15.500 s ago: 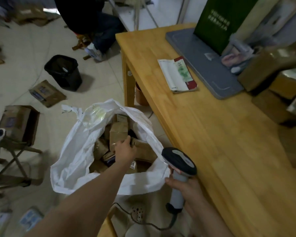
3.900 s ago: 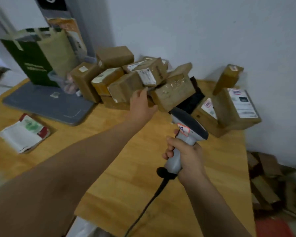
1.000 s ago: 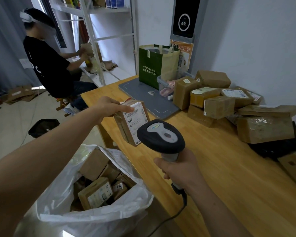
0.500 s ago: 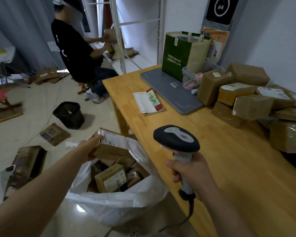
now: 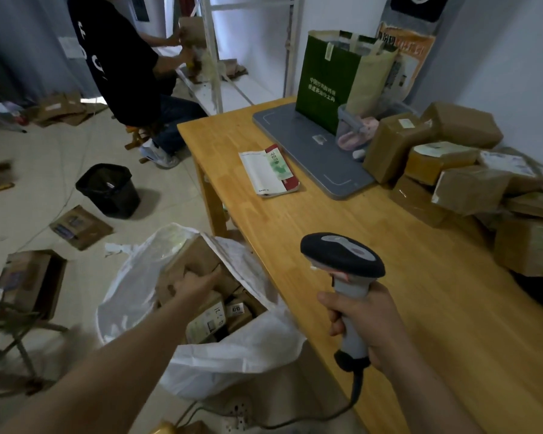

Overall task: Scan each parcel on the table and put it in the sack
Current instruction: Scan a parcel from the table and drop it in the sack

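**Scanned parcel lands in the sack**

A second ago the left hand held a labelled box up in front of the scanner, and half a second ago it was carrying that box over the sack's mouth. Now the brown cardboard parcel (image 5: 190, 258) sits on top of the heap inside the white woven plastic sack (image 5: 232, 355), up against the sack's far wall. The left hand (image 5: 198, 283) reaches over it with fingers stretched out rather than curled. The hand is blurred, so I cannot tell whether the fingertips touch the cardboard or have just left it, but nothing looks pinched or wrapped.

The right hand (image 5: 367, 321) has not changed its job: fingers and thumb are closed round the pale handle of the black-headed barcode scanner (image 5: 342, 255). It holds the scanner upright over the near edge of the light wooden table (image 5: 420, 324), its cable trailing down towards the floor.

For the task this reads as one cycle finished — this parcel is scanned and bagged. The work is far from done, though. A pile of brown taped parcels (image 5: 470, 189) waits at the far right of the table, beside the grey mat (image 5: 311, 155) and the green paper bag (image 5: 323, 83), well apart from the sack. The likely next move is to draw the empty left hand out of the sack and swing back to that pile — the sack already looks fairly full, so later boxes may need placing with some care
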Demonstrator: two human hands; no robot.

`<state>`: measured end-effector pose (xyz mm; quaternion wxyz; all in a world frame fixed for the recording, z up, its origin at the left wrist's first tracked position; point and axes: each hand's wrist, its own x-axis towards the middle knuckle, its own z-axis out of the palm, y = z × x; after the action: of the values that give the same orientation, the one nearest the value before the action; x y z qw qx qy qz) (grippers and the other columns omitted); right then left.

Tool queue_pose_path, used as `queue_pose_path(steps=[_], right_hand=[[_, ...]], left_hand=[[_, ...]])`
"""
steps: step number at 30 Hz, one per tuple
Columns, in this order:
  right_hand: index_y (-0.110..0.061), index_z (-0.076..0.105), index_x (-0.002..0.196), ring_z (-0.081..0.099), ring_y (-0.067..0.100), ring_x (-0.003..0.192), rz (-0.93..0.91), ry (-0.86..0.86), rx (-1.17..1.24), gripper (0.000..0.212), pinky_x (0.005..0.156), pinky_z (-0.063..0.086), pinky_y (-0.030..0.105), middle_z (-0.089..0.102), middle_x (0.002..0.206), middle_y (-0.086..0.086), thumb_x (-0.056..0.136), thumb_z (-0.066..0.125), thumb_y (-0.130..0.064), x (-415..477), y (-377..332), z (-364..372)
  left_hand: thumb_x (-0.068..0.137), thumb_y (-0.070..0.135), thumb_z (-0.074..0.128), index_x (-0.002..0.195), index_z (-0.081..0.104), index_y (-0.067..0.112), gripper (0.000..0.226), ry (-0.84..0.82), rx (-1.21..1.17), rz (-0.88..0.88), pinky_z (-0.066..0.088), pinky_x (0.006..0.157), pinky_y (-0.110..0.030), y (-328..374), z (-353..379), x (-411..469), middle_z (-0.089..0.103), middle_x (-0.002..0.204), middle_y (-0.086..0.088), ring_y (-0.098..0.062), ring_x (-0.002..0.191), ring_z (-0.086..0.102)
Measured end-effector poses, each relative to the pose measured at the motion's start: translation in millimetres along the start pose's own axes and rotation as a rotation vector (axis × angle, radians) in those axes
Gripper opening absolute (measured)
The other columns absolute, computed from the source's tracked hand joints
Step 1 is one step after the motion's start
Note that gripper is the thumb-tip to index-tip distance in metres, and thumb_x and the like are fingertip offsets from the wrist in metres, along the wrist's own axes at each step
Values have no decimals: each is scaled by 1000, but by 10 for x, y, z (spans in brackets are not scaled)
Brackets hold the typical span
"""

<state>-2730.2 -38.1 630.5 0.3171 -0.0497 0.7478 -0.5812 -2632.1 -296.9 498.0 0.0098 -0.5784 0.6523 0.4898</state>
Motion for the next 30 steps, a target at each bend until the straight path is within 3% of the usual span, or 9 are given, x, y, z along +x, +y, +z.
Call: queue_pose_path(steps=[1, 3, 5, 10, 17, 21, 26, 28, 30], right_hand=[[0, 59, 66, 49, 20, 39, 15, 25, 32, 18, 53, 47, 36, 54, 50, 12, 78, 72, 1, 2, 24, -69], [0, 60, 68, 47, 20, 38, 44, 78, 132, 15, 53, 47, 35, 53, 52, 13, 78, 71, 2, -8, 51, -227], [-1, 61, 74, 45, 19, 38, 68, 132, 282, 11, 51, 45, 33, 52, 52, 12, 78, 70, 3, -29, 61, -408], [-5, 64, 85, 44, 14, 38, 79, 314, 657, 9, 44, 44, 25, 51, 54, 6, 79, 69, 0, -53, 39, -994], [-11, 56, 76, 40, 10, 36, -40, 384, 989, 14, 42, 43, 20, 47, 49, 1, 86, 58, -1, -75, -37, -1857], [-9, 58, 80, 40, 12, 37, -64, 414, 1014, 13, 41, 42, 23, 47, 50, 4, 84, 59, 4, -35, 52, -2190], [0, 64, 94, 43, 16, 39, -13, 460, 971, 14, 42, 41, 27, 50, 52, 7, 81, 63, 5, 53, 254, -2369], [0, 64, 99, 43, 18, 40, 9, 464, 972, 19, 44, 42, 28, 50, 53, 8, 80, 65, 4, 78, 332, -2437], [1, 64, 100, 43, 18, 40, 13, 470, 975, 20, 44, 42, 29, 50, 53, 9, 81, 64, 5, 95, 383, -2498]], left_hand=[[87, 44, 63, 115, 47, 8, 48, -23, 59, 37, 48, 72, -22, 138, 186, -110, 53, 120, -12, -24, 99, 52], [87, 42, 63, 139, 41, 4, 68, -58, 128, 172, 50, 89, -33, 407, 563, -284, 47, 136, -18, -31, 115, 53], [89, 39, 63, 149, 29, 8, 75, -82, 174, 320, 44, 100, -39, 684, 879, -431, 33, 149, -16, -33, 128, 44], [89, 34, 64, 150, 27, 17, 74, -210, 264, 657, 45, 101, -38, 1477, 1648, -1047, 27, 151, -9, -27, 125, 46], [88, 30, 68, 148, 32, 14, 72, -322, 414, 966, 37, 103, -34, 2477, 2676, -1635, 36, 147, -11, -27, 133, 38], [81, 34, 75, 144, 31, 14, 79, -180, 560, 1122, 34, 107, -41, 2932, 3240, -1643, 34, 146, -15, -34, 136, 32], [66, 47, 84, 151, -15, 12, 135, 178, 982, 1289, 2, 118, -49, 3295, 3796, -1480, -8, 158, -19, -37, 147, -4], [64, 46, 84, 151, -16, 12, 137, 255, 1075, 1305, -1, 118, -50, 3329, 3961, -1368, -8, 157, -19, -37, 147, -3], [67, 38, 83, 152, -8, 11, 127, 316, 1090, 1308, 8, 118, -51, 3350, 4041, -1309, 6, 154, -18, -37, 144, 10]])
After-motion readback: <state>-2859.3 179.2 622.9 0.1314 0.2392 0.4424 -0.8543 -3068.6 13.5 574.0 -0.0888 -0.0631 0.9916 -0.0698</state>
